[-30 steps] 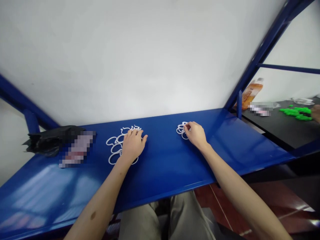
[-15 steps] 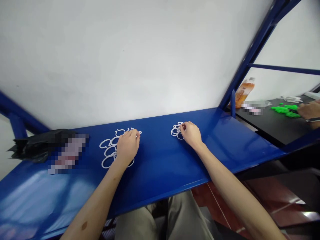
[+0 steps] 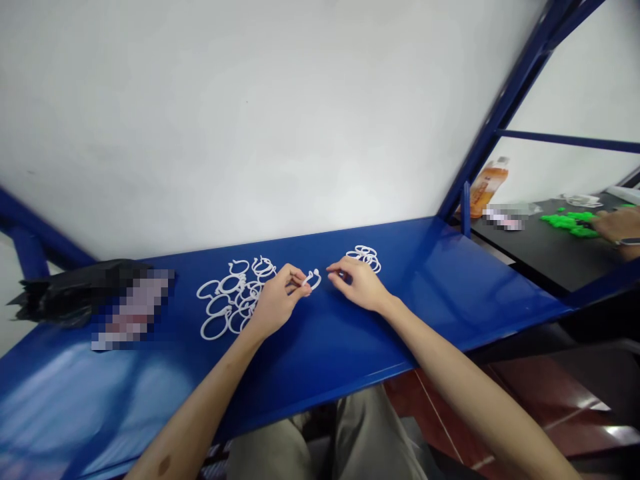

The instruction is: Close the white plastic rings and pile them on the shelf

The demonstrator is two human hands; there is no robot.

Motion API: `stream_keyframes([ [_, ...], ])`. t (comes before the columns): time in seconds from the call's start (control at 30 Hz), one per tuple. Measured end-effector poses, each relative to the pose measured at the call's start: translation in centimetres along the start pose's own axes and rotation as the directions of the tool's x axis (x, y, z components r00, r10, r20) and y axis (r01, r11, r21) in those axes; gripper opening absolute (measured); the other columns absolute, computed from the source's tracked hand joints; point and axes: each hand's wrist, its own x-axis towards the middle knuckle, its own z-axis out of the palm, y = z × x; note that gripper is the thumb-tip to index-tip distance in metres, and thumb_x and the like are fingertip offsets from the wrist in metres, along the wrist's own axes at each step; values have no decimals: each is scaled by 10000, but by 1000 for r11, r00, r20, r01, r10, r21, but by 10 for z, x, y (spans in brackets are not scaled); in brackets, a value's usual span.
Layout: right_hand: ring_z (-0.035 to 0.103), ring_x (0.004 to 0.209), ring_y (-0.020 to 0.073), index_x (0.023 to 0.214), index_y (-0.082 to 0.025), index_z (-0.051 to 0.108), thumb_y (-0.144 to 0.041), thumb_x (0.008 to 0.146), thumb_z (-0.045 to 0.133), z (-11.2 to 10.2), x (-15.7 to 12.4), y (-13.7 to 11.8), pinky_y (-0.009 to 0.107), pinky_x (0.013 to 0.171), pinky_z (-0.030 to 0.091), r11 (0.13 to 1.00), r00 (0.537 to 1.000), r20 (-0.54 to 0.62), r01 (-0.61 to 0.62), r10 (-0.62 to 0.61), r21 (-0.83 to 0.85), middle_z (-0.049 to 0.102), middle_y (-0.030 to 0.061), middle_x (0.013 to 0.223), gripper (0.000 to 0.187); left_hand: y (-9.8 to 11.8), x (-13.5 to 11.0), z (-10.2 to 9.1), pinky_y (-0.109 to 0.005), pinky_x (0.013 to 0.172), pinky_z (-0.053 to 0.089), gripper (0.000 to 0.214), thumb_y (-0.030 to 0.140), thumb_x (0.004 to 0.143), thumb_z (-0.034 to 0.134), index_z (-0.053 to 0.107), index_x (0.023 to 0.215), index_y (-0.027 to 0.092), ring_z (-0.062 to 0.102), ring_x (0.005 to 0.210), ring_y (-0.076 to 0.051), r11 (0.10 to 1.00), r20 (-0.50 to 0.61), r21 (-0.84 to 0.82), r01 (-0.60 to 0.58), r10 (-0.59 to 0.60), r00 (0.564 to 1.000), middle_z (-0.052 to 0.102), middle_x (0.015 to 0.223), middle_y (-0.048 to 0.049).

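white ring [image 3: 317,281] pinched between left fingers [image 3: 301,291], curve bowed toward right fingers [image 3: 335,269] nearby, slightly parted and seemingly empty.

The rings [image 3: 243,283] are white, the tabletop [image 3: 320,347] blue, the bag [image 3: 63,288] black and the small pieces [image 3: 567,222] bright green.

The left hand [image 3: 305,283] pinches above the table [image 3: 325,347]. The right hand [image 3: 330,273] faces it, curled but unclosed. Both forearms [image 3: 450,358] cross the table's near edge.
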Motion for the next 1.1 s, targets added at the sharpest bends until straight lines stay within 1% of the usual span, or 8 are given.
stream_keyframes([
  [0.1,625,787,156,1156,-195,681,-288,944,603,5,-2,-8,287,744,500,995,992,118,42,-53,94,685,60,980,245,1,0,-1,-335,813,550,273,269,810,692,498,993,211,691,781,-153,990,77,-132,38,-28,997,643,799,36],
  [0.27,643,743,152,1025,-189,693,-294,960,582,9,-1,-9,278,712,488,989,994,104,-41,26,143,720,47,917,166,6,-1,-1,-344,838,552,338,280,795,729,494,1024,202,686,808,-149,979,141,-193,58,-31,990,639,820,30],
  [0.37,663,744,154,1093,-199,675,-263,970,556,10,-1,-8,273,707,495,976,994,104,-52,31,210,740,35,906,183,6,-2,1,-339,812,564,300,334,820,715,511,993,200,699,794,-151,978,135,-198,66,-40,990,633,829,28],
  [0.43,670,753,155,1147,-204,659,-246,972,545,12,-2,-10,274,714,505,970,996,94,-29,6,240,745,39,937,214,6,-2,3,-334,770,572,253,379,858,670,525,955,196,703,751,-153,979,112,-190,70,-49,992,639,803,24],
  [0.53,671,775,157,1106,-204,672,-227,978,523,13,-3,-13,277,727,511,971,994,93,35,-59,238,739,50,963,198,5,-2,5,-319,716,576,229,400,883,629,539,879,190,683,678,-143,985,89,-161,66,-52,995,643,725,24],
  [0.67,666,799,167,1023,-195,674,-220,987,517,14,-5,-17,286,746,513,969,985,107,111,-137,218,729,60,936,163,5,-3,6,-285,630,564,179,308,830,664,553,913,195,643,591,-126,987,28,-151,61,-57,998,625,672,49],
  [0.93,644,804,171,960,-199,671,-217,1005,504,13,-7,-13,292,750,506,957,963,129,210,-238,202,714,56,887,174,15,-6,0,-259,652,540,47,226,830,599,621,801,197,627,648,-116,1000,150,-14,9,-7,989,639,719,26],
  [1.1,647,794,159,946,-203,674,-213,984,550,15,-7,-14,271,736,491,975,977,144,131,-158,178,716,41,889,130,18,-5,-1,-261,666,512,87,254,861,579,635,816,205,606,679,-125,998,171,48,-33,25,985,635,734,25],
])
